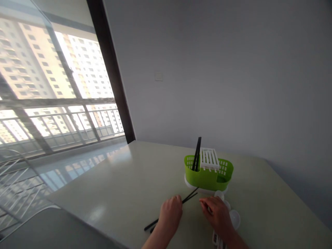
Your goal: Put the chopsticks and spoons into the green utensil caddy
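My left hand (170, 211) is closed around black chopsticks (190, 196), whose ends stick out on both sides of the fist just above the table. To its right, my right hand (218, 215) hovers with loosely bent fingers, the thumb apart and nothing visible between them. White spoons (234, 219) lie under and beside that hand, which partly hides them. Beyond both hands stands a green utensil caddy (201, 178) on a white base. Upright black chopsticks (197, 152) lean in its left part, and a white slatted rack (209, 158) sits across its middle.
The pale table (124, 183) reaches to the grey wall (207, 86) behind the caddy. A grey chair back (57, 228) stands at the lower left. Further left are a wire rack (18, 186) and a window with a railing (67, 121).
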A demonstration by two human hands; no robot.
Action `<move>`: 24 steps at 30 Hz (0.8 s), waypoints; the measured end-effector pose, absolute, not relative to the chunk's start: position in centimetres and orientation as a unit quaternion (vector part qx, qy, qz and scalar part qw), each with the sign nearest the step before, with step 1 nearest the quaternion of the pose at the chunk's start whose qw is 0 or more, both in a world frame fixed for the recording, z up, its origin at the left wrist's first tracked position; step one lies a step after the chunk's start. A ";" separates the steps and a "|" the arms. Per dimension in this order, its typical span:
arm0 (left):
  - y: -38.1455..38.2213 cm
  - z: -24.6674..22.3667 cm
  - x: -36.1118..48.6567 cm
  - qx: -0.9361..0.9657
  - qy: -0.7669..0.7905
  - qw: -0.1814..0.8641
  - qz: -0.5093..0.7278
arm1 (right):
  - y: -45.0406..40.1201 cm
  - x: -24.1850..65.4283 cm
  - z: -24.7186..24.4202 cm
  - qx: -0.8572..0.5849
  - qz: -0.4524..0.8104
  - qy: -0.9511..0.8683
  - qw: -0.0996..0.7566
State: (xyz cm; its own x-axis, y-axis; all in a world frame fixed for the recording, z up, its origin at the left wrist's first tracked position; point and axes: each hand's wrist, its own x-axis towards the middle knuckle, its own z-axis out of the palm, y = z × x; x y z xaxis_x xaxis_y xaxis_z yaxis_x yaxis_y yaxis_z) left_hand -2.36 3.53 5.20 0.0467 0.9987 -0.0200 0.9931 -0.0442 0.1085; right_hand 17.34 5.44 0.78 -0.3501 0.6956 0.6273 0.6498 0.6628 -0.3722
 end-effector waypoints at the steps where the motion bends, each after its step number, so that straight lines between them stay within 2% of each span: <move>1: 3.5 5.9 -2.8 0.719 0.690 0.056 0.067 | 5.4 17.3 0.8 -0.406 0.029 -0.822 0.397; 3: 3.5 7.5 -3.1 0.728 0.658 0.090 0.173 | 5.3 17.1 0.7 -0.397 0.040 -0.829 0.391; 6: 3.3 9.0 -2.3 0.737 0.558 0.197 0.326 | 5.0 16.7 0.4 -0.367 0.082 -0.851 0.367; 10: 3.2 8.7 -0.3 0.696 0.480 0.331 0.420 | 4.4 15.8 -0.2 -0.353 0.151 -0.855 0.350; 18: 3.6 7.1 0.4 0.627 0.451 0.429 0.469 | 4.3 15.3 0.1 -0.374 0.223 -0.833 0.342; 24: 3.2 5.8 -0.1 0.644 0.450 0.417 0.456 | 4.2 14.9 -0.3 -0.370 0.223 -0.834 0.344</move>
